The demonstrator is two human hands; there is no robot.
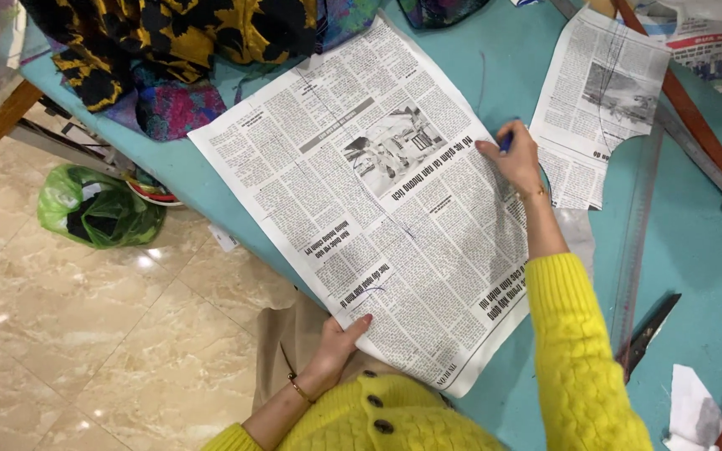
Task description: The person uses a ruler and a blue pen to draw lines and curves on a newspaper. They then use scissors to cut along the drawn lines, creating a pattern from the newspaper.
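Teal worktop (495, 67) carries a newspaper sheet (386, 200) spread flat, its near corner hanging over the edge; the left hand (338, 338) lies with fingers flat on that near edge, holding nothing, pinning the sheet; the right hand (513, 154) is closed around a blue pen (505, 142) with its tip at the sheet's far side. Beyond the right hand lies a cut paper piece (599, 92); scissors (649, 332) lie behind it by the yellow sleeve. Marking goes best, I judge, with the sheet kept taut and the pen moved slowly.
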